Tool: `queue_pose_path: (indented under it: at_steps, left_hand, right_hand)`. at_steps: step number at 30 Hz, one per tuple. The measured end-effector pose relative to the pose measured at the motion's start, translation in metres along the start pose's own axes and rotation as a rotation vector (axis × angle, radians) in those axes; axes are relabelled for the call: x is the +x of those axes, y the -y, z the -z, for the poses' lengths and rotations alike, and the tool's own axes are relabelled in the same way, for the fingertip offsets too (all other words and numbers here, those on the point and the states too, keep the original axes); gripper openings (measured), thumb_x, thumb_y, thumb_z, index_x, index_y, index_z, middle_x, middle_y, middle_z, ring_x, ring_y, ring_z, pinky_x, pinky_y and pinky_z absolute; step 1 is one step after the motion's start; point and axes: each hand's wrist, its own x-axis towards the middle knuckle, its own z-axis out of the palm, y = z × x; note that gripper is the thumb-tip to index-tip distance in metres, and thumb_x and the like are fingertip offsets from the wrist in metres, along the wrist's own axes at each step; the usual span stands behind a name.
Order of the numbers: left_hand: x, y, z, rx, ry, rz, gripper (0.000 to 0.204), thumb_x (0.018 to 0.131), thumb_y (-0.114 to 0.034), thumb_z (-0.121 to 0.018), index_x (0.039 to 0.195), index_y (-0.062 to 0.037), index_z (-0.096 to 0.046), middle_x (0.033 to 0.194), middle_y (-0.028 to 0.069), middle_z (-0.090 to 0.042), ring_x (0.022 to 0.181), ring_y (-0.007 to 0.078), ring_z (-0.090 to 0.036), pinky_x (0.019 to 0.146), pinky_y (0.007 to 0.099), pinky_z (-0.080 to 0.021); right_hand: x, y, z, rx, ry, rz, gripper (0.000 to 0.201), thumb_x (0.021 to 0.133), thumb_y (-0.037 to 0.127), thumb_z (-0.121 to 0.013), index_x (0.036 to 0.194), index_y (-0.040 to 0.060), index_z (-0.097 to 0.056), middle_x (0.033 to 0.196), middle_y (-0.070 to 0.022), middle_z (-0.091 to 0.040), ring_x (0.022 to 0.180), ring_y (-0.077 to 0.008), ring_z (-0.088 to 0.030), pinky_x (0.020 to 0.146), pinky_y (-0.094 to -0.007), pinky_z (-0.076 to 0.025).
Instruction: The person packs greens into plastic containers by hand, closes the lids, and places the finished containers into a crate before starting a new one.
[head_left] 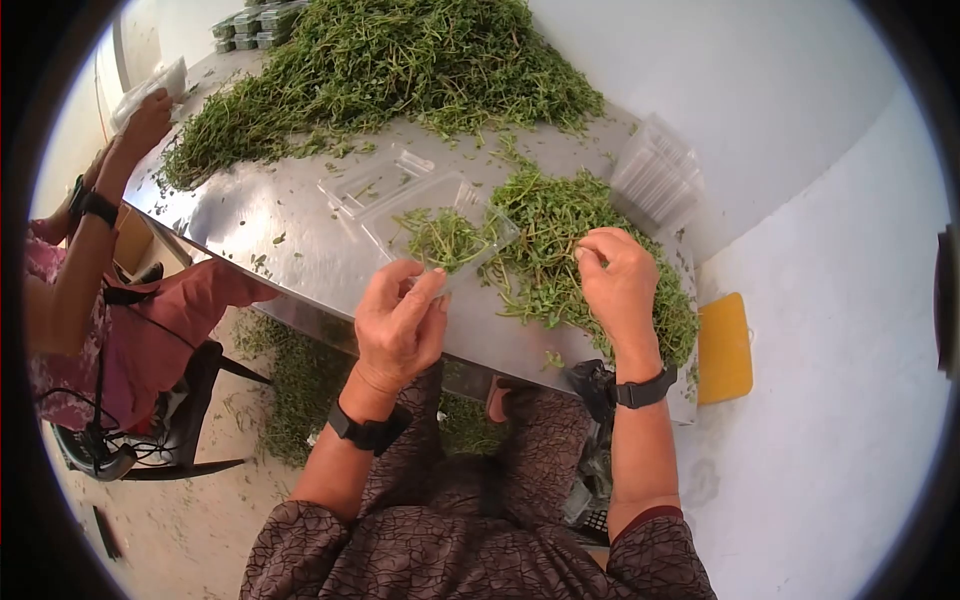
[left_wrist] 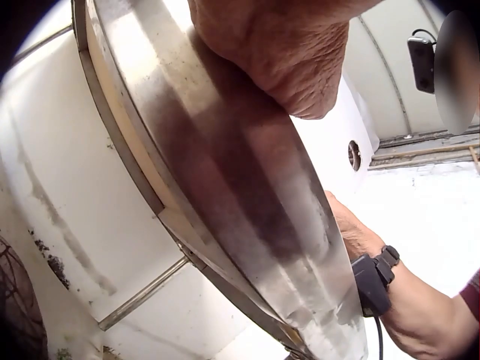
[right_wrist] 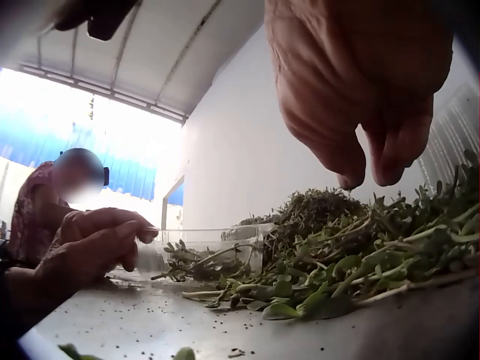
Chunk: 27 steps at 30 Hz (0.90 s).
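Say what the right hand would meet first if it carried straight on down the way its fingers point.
Probably the small herb pile: the right hand hovers fingers-down just above it.

Bare steel left (herbs right)
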Motion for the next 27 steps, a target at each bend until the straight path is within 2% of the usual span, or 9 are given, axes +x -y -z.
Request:
queue_pose_path:
  at_steps: [5,7,8,11,20,22,24,26,27]
  left_hand:
    - [-0.001,-0.002,0.001,-0.011,0.051,0.058,0.039,0.066,0.010,-0.067,0.103,-0.0027,-0.067,0.103,0.0145,-0.057,0.078,0.0235,-0.060,0.068,0.0301,-0.052]
    - [0.001,-0.001,0.000,0.002,0.006,0.003,0.036,0.068,0.007,-0.070,0.103,-0.0042,-0.067,0.100,0.0140,-0.059,0.066,0.0216,-0.060,0.058,0.0301,-0.050]
    - [0.000,-0.001,0.000,0.002,0.007,0.002,0.036,0.068,0.007,-0.070,0.103,-0.0042,-0.067,0.100,0.0140,-0.059,0.066,0.0216,-0.060,0.058,0.0301,-0.050]
    - [0.000,-0.002,-0.002,-0.016,0.007,0.020,0.036,0.068,0.007,-0.070,0.102,-0.0043,-0.067,0.099,0.0138,-0.059,0.065,0.0216,-0.060,0.057,0.0301,-0.050]
    - [0.000,-0.001,0.000,0.015,-0.006,-0.011,0.034,0.068,0.005,-0.070,0.101,-0.0031,-0.067,0.098,0.0135,-0.059,0.068,0.0232,-0.060,0.058,0.0314,-0.050]
    - [-0.003,-0.001,0.000,-0.012,0.039,0.014,0.043,0.066,0.011,-0.065,0.107,-0.0021,-0.065,0.101,0.0156,-0.057,0.075,0.0246,-0.057,0.064,0.0311,-0.049]
    - [-0.003,-0.001,0.001,-0.001,0.042,0.015,0.043,0.066,0.011,-0.066,0.107,-0.0022,-0.065,0.101,0.0155,-0.057,0.075,0.0247,-0.057,0.064,0.0313,-0.050]
    - [-0.002,-0.002,0.002,0.014,0.045,0.017,0.042,0.066,0.010,-0.066,0.106,-0.0022,-0.065,0.101,0.0154,-0.057,0.076,0.0249,-0.058,0.064,0.0315,-0.050]
    - [0.000,-0.003,0.002,0.024,0.033,0.014,0.039,0.067,0.008,-0.068,0.104,-0.0035,-0.066,0.099,0.0144,-0.058,0.072,0.0245,-0.059,0.061,0.0314,-0.050]
  right_hand:
    - [-0.012,0.018,0.021,0.341,0.065,-0.337,0.007,0.081,0.002,-0.065,0.085,-0.0006,-0.069,0.076,-0.0075,-0.066,0.061,-0.0141,-0.058,0.058,-0.0284,-0.046]
    - [-0.021,0.025,0.031,0.536,0.202,-0.467,0.007,0.082,0.003,-0.064,0.086,-0.0016,-0.068,0.074,-0.0045,-0.065,0.062,-0.0104,-0.054,0.057,-0.0257,-0.044]
    - [-0.026,0.030,0.036,0.537,0.201,-0.468,0.007,0.082,0.003,-0.064,0.086,-0.0016,-0.068,0.074,-0.0045,-0.065,0.062,-0.0104,-0.054,0.057,-0.0257,-0.044]
    - [-0.045,0.036,0.045,0.529,0.505,-0.244,0.010,0.081,0.005,-0.067,0.089,-0.0016,-0.067,0.072,-0.0080,-0.064,0.060,-0.0134,-0.056,0.057,-0.0279,-0.045]
    - [-0.030,0.027,0.054,0.239,0.322,-0.286,0.013,0.081,0.008,-0.068,0.089,-0.0011,-0.067,0.076,-0.0121,-0.066,0.062,-0.0192,-0.061,0.057,-0.0306,-0.047]
    - [-0.015,0.023,0.052,0.217,0.313,-0.338,0.016,0.081,0.011,-0.069,0.091,-0.0014,-0.067,0.077,-0.0138,-0.067,0.063,-0.0209,-0.063,0.059,-0.0316,-0.048]
    - [0.001,0.018,0.049,0.093,0.317,-0.351,0.018,0.084,0.010,-0.067,0.096,-0.0033,-0.066,0.073,-0.0052,-0.063,0.065,-0.0096,-0.054,0.060,-0.0277,-0.044]
    - [0.016,0.003,0.040,0.069,0.318,-0.287,0.023,0.084,0.012,-0.067,0.100,-0.0039,-0.066,0.081,-0.0102,-0.067,0.069,-0.0137,-0.058,0.064,-0.0306,-0.048]
    - [0.025,-0.002,0.035,0.030,0.299,-0.256,0.025,0.082,0.014,-0.068,0.100,-0.0033,-0.067,0.086,-0.0163,-0.068,0.076,-0.0242,-0.063,0.070,-0.0356,-0.050]
